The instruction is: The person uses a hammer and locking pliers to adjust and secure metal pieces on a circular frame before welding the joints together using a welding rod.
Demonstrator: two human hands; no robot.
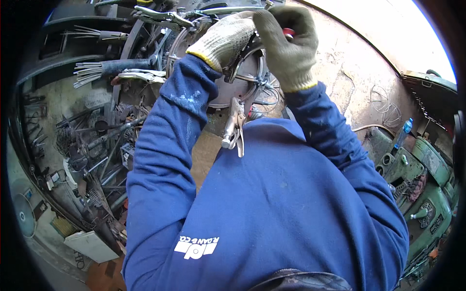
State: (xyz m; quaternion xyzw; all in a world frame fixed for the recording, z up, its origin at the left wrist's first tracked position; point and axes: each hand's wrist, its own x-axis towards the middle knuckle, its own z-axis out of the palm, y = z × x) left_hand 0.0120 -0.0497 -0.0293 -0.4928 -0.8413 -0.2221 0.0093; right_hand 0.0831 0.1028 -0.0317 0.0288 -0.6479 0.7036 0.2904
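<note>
A metalworking workshop: locking pliers clamped on a round wire frame, bundled metal rods, scrap steel heaped on a cluttered bench, a green machine, bare concrete floor.

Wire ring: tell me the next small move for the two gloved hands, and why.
Probably squeeze the red-handled tool in the right hand shut on the wire ring. Both hands already meet at the ring's top edge, the left hand steadies it there, and locking pliers clamp its lower edge. The tool's tip is hidden.
</note>
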